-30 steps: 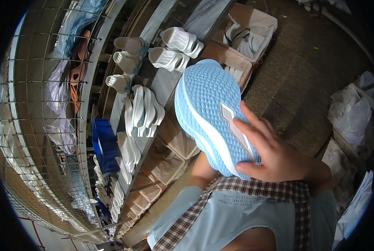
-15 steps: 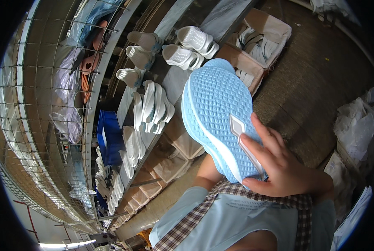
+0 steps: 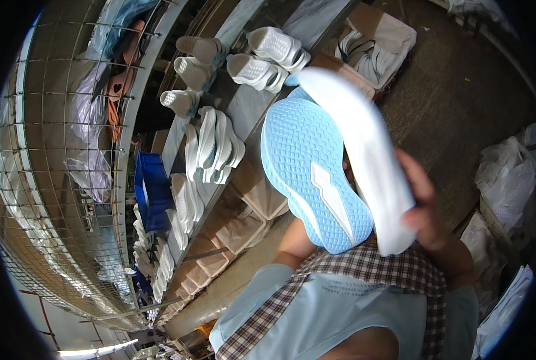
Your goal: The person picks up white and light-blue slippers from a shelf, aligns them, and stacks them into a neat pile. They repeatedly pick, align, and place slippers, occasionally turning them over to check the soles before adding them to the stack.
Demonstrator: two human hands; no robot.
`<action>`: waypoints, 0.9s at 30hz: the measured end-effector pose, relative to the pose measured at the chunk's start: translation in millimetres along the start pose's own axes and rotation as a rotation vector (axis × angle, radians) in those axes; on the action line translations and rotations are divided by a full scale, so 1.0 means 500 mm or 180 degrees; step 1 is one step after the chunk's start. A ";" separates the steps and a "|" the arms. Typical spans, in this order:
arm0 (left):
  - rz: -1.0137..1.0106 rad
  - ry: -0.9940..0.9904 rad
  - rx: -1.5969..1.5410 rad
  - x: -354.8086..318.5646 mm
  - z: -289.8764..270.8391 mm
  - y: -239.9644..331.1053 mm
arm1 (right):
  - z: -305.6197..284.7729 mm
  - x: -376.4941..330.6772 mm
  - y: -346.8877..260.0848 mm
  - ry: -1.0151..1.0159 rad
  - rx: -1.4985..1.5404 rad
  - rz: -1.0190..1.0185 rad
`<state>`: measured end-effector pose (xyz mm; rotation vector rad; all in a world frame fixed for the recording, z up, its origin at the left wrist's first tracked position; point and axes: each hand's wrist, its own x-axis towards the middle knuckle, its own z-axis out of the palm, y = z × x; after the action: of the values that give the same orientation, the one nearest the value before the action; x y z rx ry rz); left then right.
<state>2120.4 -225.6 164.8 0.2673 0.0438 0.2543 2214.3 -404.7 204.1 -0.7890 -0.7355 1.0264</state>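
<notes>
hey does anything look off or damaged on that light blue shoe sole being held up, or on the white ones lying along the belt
Nothing stands out. The light blue sole looks whole, its tread even and its white inlay intact, with a white sole held against it by the right hand. The white soles on the belt lie in loose bunches, none visibly torn. The left hand is hidden.

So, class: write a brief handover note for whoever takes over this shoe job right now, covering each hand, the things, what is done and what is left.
Right hand: grips a white foam shoe midsole.
Left hand: hidden behind the pale blue patterned rubber outsole; only the forearm shows, so its grip cannot be told.
Things: outsole tread faces the camera, midsole laid alongside its right edge, touching.
Done: both parts are in hand.
Left: the two are not yet lined up. More white soles wait on the long bench.
</notes>
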 end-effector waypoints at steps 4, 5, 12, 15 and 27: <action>0.0025 -0.0012 -0.0032 -0.007 0.000 0.002 | -0.039 -0.011 0.015 0.0705 0.1581 0.0068; 0.0030 -0.0018 -0.0030 -0.009 0.000 0.002 | -0.044 -0.013 0.017 0.0790 0.1679 0.0046; 0.0047 -0.0013 -0.0023 -0.011 0.001 0.004 | -0.065 -0.023 0.026 0.0892 0.1917 -0.0025; 0.0037 0.0001 -0.0004 -0.009 0.001 0.005 | -0.069 -0.030 0.035 0.1039 0.1992 0.0009; 0.0001 0.0059 0.0190 0.007 -0.003 0.013 | -0.063 -0.028 0.037 0.0725 0.0939 0.0351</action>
<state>2122.2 -218.1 165.1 0.3243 0.0697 0.2559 2227.5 -418.7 170.3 -0.6805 -0.3387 1.0930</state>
